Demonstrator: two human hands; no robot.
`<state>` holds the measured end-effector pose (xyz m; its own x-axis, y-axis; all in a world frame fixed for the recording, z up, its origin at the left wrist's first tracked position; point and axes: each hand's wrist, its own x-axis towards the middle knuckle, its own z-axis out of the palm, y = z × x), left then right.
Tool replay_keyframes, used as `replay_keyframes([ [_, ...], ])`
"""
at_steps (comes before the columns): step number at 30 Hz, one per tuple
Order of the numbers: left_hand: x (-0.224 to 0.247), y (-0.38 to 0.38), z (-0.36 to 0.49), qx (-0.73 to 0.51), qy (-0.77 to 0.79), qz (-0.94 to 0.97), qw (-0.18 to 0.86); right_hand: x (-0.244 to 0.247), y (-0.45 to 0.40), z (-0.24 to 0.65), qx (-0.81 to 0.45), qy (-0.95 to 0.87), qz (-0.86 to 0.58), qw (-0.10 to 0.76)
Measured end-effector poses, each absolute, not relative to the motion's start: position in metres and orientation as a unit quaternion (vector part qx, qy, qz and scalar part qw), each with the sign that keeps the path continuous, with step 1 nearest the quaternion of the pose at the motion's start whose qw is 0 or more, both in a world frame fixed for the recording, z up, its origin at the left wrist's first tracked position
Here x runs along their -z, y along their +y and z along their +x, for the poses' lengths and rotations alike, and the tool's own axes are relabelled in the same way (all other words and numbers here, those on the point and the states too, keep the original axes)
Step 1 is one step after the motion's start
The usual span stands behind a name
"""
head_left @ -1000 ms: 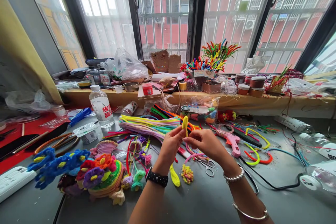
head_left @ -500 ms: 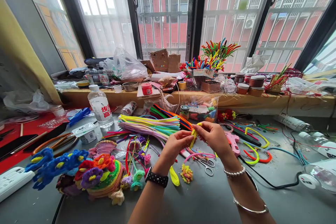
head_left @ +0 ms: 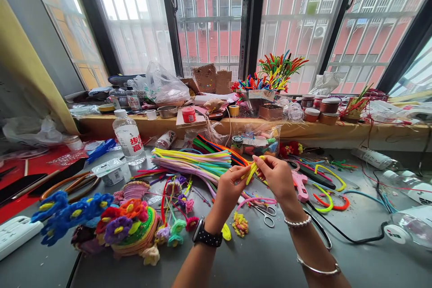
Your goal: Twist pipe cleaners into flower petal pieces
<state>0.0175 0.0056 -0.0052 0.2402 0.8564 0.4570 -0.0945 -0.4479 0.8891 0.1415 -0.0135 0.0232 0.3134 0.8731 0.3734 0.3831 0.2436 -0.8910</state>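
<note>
Between my two hands is a bent yellow pipe cleaner (head_left: 251, 173), raised above the table. My left hand (head_left: 232, 186) pinches its lower left part, and my right hand (head_left: 275, 175) pinches the upper right part; fingers hide some of it. Below the hands lie a yellow fuzzy loop (head_left: 226, 232), partly behind my left wrist, and a yellow-and-pink fluffy cluster (head_left: 240, 224). Scissors (head_left: 266, 213) lie beside my right forearm. Just behind the hands rests a bundle of pastel pipe cleaners (head_left: 195, 160).
Fuzzy flowers (head_left: 118, 229) and a water bottle (head_left: 128, 137) stand on the left. A pink glue gun (head_left: 300, 184) with a black cord lies right of my right hand. Paint jars (head_left: 329, 105) and a box of colourful stems (head_left: 259, 94) line the sill (head_left: 303, 132).
My left hand has shifted slightly right, closer to my right hand. The yellow pipe cleaner now shows crossed or folded strands between the fingers.
</note>
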Motion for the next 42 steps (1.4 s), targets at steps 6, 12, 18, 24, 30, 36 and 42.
replay_keyframes([
  [6, 0.003, -0.003, 0.018, -0.588, 0.333, 0.658, 0.333, -0.023, -0.012, 0.143, -0.257, -0.53, -0.552, 0.59],
  [12, 0.002, -0.006, 0.019, -0.607, 0.334, 0.661, 0.289, -0.025, -0.011, 0.15, -0.426, -0.51, -0.455, 0.592],
  [18, 0.001, -0.006, 0.019, -0.608, 0.327, 0.657, 0.304, -0.027, -0.011, 0.146, -0.467, -0.506, -0.441, 0.576],
  [24, 0.001, -0.007, 0.019, -0.608, 0.346, 0.61, 0.372, -0.028, -0.012, 0.143, -0.459, -0.486, -0.449, 0.592],
  [30, -0.005, -0.002, 0.015, -0.539, 0.29, 0.45, 0.65, -0.025, -0.013, 0.152, -0.534, -0.532, -0.372, 0.541],
  [36, -0.006, 0.0, 0.011, -0.45, 0.247, 0.364, 0.777, -0.023, -0.013, 0.154, -0.505, -0.578, -0.353, 0.535],
  [42, -0.005, 0.0, 0.012, -0.468, 0.272, 0.388, 0.746, -0.022, -0.011, 0.15, -0.461, -0.577, -0.381, 0.557],
])
